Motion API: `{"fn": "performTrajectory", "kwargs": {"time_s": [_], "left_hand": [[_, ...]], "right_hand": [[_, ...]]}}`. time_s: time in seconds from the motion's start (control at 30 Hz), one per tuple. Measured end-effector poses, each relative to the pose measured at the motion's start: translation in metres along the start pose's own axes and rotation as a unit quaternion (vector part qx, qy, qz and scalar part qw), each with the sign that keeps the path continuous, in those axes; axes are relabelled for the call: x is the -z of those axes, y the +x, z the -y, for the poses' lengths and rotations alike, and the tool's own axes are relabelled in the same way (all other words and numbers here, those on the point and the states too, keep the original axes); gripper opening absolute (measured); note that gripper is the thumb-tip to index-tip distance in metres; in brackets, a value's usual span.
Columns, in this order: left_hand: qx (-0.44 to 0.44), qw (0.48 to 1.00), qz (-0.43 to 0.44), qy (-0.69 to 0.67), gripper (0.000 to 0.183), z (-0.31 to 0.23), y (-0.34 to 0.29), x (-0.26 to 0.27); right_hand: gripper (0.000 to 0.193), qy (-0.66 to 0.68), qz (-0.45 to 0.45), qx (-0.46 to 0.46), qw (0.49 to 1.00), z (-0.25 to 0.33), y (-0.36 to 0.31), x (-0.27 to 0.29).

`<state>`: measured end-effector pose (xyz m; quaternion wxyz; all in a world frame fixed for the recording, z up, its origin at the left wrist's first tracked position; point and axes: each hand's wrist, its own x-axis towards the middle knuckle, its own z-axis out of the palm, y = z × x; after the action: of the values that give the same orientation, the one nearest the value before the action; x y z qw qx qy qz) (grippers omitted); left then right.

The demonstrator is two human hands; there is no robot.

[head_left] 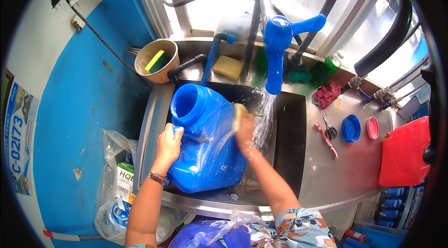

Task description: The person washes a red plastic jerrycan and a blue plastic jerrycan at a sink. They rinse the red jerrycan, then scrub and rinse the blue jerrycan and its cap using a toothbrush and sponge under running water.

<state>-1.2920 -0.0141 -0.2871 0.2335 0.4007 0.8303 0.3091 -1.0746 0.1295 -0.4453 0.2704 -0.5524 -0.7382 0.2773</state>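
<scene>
A large blue plastic jug (210, 155) is tilted over the steel sink (291, 141), its round uncapped mouth facing up and to the left. My left hand (168, 146) is closed around the jug's handle at its left side. Against the jug's right side, my right hand (246, 132) presses a yellowish sponge (239, 115); hand and sponge are blurred by motion. Whitish suds streak the jug's wall. Water (266, 117) pours from the blue tap (275, 47) just right of the jug and splashes near my right hand.
Behind the sink stand a bowl (142, 64) holding a sponge, another yellow sponge (227, 67) and a green bottle (328, 67). The right counter carries a red cloth (327, 95), scissors (331, 131), toothbrush (326, 141), blue lid (351, 129), pink lid (372, 128) and red container (405, 155).
</scene>
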Motion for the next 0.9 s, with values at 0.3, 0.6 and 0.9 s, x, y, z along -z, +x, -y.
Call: {"fn": "performTrajectory", "kwargs": {"time_s": [0.3, 0.6, 0.9], "left_hand": [[-0.032, 0.998, -0.028, 0.046, 0.039, 0.020, -0.012, 0.003], [-0.044, 0.997, -0.037, 0.054, 0.036, 0.016, -0.012, 0.004], [-0.261, 0.958, 0.017, 0.115, 0.031, -0.025, -0.056, 0.009]], "right_hand": [[0.061, 0.035, 0.190, 0.025, 0.981, 0.024, -0.130, 0.001], [0.065, 0.173, 0.199, 0.177, 0.948, 0.064, -0.153, 0.013], [0.033, 0.303, 0.210, -0.246, 0.896, -0.061, 0.049, 0.038]]}}
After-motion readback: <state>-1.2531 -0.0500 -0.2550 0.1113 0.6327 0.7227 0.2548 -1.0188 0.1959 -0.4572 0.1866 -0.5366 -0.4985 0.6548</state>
